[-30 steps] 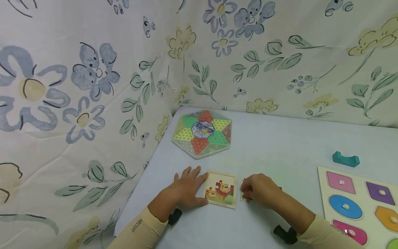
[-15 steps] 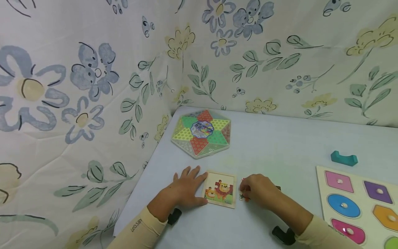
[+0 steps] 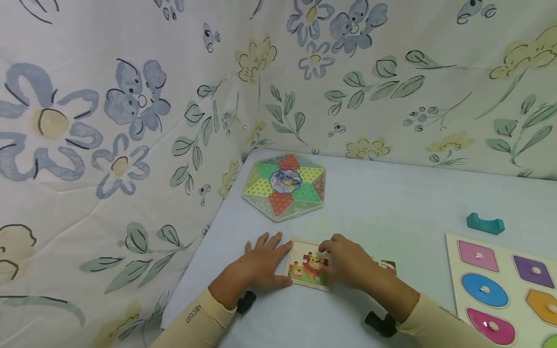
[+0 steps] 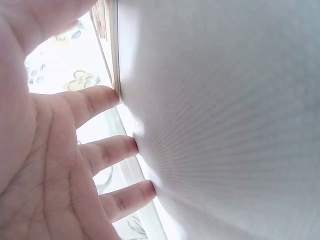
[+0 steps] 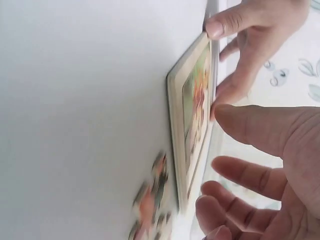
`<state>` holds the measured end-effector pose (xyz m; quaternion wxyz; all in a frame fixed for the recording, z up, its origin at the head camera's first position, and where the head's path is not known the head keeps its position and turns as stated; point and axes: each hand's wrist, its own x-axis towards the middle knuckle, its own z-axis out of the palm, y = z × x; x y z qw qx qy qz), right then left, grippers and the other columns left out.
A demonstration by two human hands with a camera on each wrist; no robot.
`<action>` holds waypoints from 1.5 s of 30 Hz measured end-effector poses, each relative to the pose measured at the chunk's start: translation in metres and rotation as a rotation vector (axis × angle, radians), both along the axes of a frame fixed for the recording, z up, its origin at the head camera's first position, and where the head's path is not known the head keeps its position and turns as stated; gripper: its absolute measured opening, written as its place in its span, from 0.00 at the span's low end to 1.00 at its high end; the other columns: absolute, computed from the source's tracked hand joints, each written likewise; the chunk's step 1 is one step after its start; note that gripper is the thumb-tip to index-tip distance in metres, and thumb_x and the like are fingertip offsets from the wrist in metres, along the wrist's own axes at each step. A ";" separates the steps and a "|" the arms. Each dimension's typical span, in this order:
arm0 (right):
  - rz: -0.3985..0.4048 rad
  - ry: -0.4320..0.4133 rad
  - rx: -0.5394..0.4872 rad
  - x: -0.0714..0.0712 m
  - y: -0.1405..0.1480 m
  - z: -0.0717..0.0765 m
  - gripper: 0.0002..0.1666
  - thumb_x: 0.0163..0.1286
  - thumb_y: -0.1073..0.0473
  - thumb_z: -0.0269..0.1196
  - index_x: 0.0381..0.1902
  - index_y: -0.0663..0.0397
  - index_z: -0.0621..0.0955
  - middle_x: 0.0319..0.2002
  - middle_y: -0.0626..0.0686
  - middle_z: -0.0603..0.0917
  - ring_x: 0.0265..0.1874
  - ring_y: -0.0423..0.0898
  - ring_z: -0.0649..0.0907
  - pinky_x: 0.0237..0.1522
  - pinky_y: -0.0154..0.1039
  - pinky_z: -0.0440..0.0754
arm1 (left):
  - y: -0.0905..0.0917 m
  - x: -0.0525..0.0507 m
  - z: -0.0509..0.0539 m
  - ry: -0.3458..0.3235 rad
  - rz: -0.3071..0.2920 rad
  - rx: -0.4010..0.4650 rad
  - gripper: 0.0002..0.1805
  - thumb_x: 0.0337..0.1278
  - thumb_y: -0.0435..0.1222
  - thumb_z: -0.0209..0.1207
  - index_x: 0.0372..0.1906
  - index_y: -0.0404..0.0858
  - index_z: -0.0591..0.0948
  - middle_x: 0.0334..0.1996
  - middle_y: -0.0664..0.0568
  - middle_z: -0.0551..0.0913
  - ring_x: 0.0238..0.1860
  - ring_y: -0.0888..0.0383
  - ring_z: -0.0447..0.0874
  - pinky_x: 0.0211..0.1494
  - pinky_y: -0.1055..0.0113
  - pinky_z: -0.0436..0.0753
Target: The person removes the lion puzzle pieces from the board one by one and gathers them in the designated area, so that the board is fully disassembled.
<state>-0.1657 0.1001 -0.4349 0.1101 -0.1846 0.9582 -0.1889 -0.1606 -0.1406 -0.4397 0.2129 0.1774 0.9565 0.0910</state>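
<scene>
A small wooden jigsaw puzzle [image 3: 304, 278] with a lion picture lies flat on the table, several pieces in its frame and its upper part bare. My left hand [image 3: 265, 263] is spread on the table at the puzzle's left side, its thumb and index fingertip touching the frame. My right hand [image 3: 348, 261] hovers over the puzzle's right edge. In the right wrist view its thumb [image 5: 245, 125] stands apart from the loosely bent fingers, and nothing shows between them. Loose puzzle pieces [image 5: 147, 202] lie beside the frame; in the head view my right hand partly covers these pieces [image 3: 387, 265].
A hexagonal star-patterned board game [image 3: 285, 188] lies behind the puzzle. To the right is a knobbed shape board [image 3: 457, 251], with a teal curved block [image 3: 485, 224] behind it. Floral cloth [image 3: 370, 96] hangs along the back and left of the white table [image 3: 413, 203].
My right hand has moved left from the loose pieces to above the puzzle's right edge, uncovering some pieces by its wrist. The left hand keeps its place at the frame.
</scene>
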 end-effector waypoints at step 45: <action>-0.016 -0.091 -0.300 -0.001 -0.013 0.003 0.10 0.67 0.63 0.70 0.38 0.42 0.80 0.24 0.41 0.80 0.25 0.41 0.77 0.30 0.38 0.77 | -0.001 0.001 0.000 0.015 -0.012 0.000 0.50 0.56 0.64 0.65 0.81 0.57 0.59 0.82 0.50 0.53 0.81 0.37 0.48 0.72 0.26 0.57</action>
